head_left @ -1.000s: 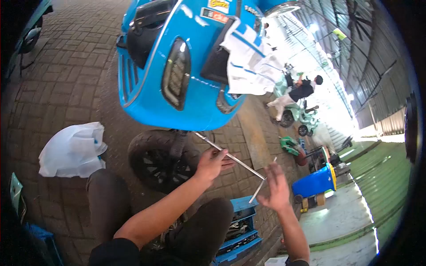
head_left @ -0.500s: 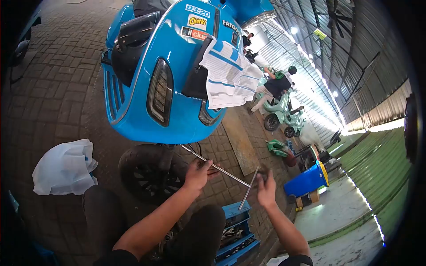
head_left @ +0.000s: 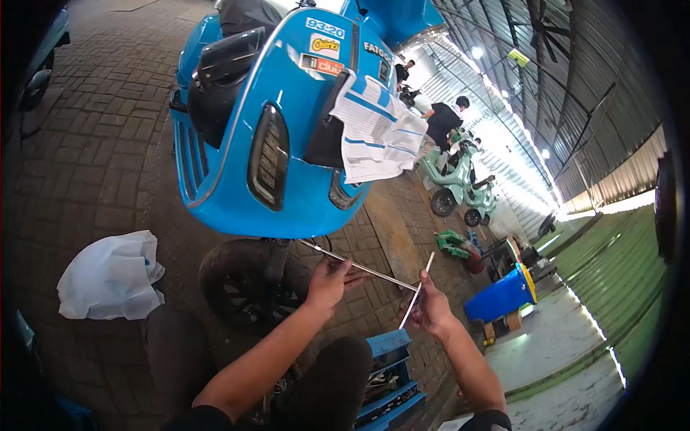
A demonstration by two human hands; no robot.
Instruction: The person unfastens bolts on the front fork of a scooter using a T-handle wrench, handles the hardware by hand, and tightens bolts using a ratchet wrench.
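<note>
Wrench (head_left: 381, 274), shaft (head_left: 394, 279) held in the left hand (head_left: 329, 286) and crossbar (head_left: 415, 294) in the right hand (head_left: 435, 307), could slip if its seemingly hidden tip tilts beneath the scooter (head_left: 305, 205)

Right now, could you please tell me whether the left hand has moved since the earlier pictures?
No, not noticeably: against the scooter's front wheel, the left hand keeps its place on the right, at the T-shaped tool.

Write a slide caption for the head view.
T-handle tool extending from beneath a blue scooter: left hand at the shaft, right hand at the crossbar.
</note>
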